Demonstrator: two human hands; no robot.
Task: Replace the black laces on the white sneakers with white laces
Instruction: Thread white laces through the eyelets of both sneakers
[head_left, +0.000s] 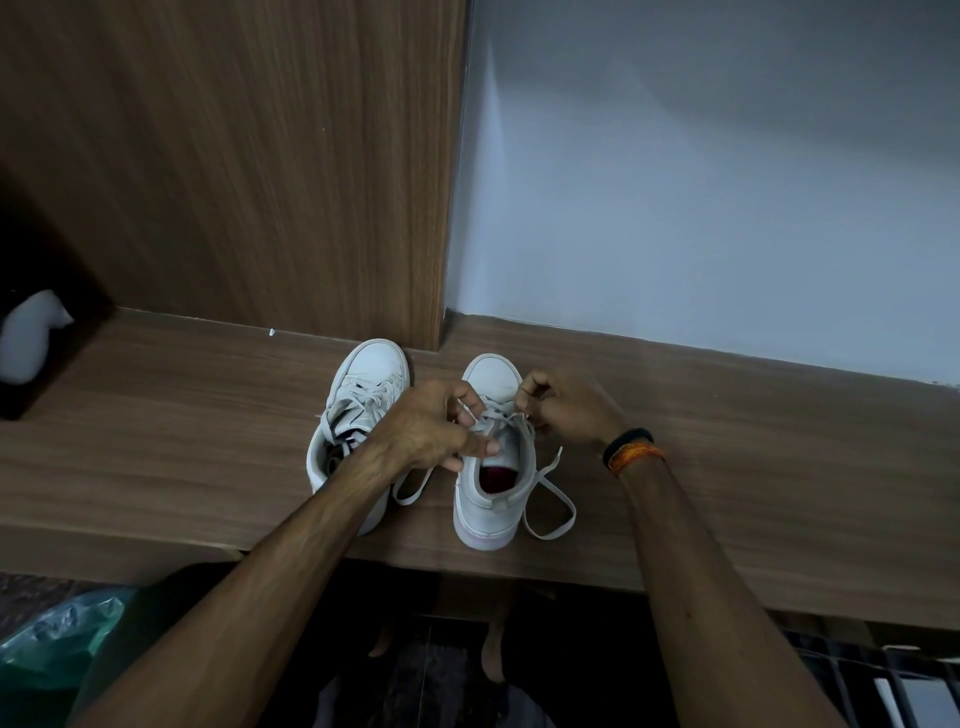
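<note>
- A wooden shelf (156, 441) is seen below a wood-grain panel (234, 156) and a pale wall (727, 182); two white sneakers stand on it side by side, toes toward the panel.
- The left sneaker (358, 415) is already threaded with white lace, and something dark is seen inside its opening, though what it is cannot be told.
- The right sneaker (493, 467) shows a red insole; its white lace (550, 499) is threaded at the upper eyelets, with loose ends trailing on the shelf at both sides.
- The left hand (431, 426) is held over the right sneaker's tongue, fingers pinching the lace.
- The right hand (566, 410), with black and orange wristbands (631, 449), is curled and pinches the lace beside the eyelets.
- A green plastic bag (57, 639) lies on the floor at lower left.
</note>
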